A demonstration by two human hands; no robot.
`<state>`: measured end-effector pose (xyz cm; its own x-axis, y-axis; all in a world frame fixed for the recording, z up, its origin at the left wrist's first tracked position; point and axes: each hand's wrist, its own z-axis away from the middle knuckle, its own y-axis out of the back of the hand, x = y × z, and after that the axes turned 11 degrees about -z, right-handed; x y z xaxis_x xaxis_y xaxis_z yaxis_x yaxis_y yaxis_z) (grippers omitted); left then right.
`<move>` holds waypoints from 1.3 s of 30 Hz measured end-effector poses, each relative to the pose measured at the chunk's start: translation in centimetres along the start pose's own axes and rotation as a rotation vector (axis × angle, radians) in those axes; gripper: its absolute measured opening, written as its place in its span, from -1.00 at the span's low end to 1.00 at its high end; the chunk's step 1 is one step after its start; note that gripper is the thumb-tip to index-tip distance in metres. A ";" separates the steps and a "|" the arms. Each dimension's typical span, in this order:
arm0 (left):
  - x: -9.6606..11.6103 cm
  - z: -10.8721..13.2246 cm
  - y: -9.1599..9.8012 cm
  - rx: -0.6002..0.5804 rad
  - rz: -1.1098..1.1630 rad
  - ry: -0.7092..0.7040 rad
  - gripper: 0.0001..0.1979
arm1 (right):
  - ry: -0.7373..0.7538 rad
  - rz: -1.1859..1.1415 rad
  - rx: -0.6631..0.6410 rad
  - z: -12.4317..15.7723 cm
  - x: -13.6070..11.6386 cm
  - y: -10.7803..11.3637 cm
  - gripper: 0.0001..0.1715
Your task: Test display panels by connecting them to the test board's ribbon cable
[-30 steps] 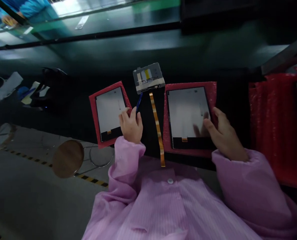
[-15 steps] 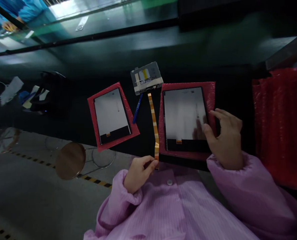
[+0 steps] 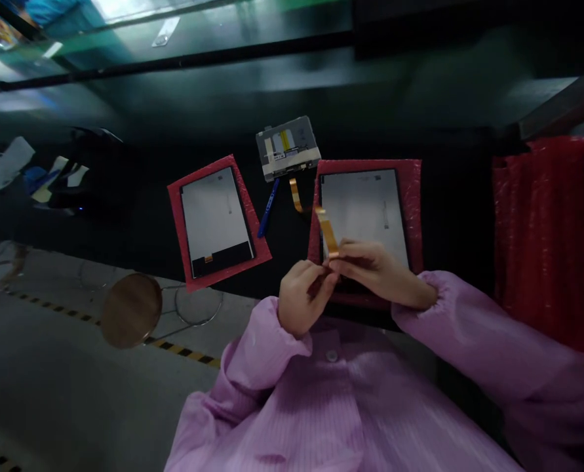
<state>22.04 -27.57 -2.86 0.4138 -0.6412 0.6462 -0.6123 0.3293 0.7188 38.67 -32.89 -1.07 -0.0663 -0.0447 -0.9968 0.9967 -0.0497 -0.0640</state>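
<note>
Both hands meet over the lower left part of the right-hand display panel, which lies on red bubble wrap. Between them is the near end of an orange flat ribbon cable. My left hand pinches at its tip, and my right hand has thumb and fingers closed on the same end. The cable bends up off the table, its far end lying by a grey circuit unit with a yellow strip. My fingers hide the panel's lower left edge and its small connector.
A second display panel on red wrap lies to the left, with a blue pen beside it. Red bubble-wrap bags are piled at right. A round stool stands on the floor at left. At top left, a co-worker's blue sleeve shows.
My right hand has left the right edge of the panel and closed on the cable end. My left hand has moved up and right, lifting and bending the cable over the panel.
</note>
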 end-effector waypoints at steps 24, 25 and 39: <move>-1.1 0.9 -1.6 -0.064 -0.302 -0.316 -0.87 | -0.110 0.132 0.162 2.0 1.3 2.4 -0.91; -1.1 1.0 -1.6 -0.041 -0.299 -0.327 -0.90 | -0.111 0.139 0.152 2.0 1.3 2.3 -0.92; -1.3 1.1 -1.6 -0.051 -0.292 -0.368 -0.90 | 0.002 0.369 0.122 2.0 1.7 2.0 -0.94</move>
<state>21.76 -28.03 -5.10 0.2917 -0.9121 0.2880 -0.4681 0.1265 0.8746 40.43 -35.09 -2.77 0.2962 -0.0800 -0.9518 0.9406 -0.1488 0.3052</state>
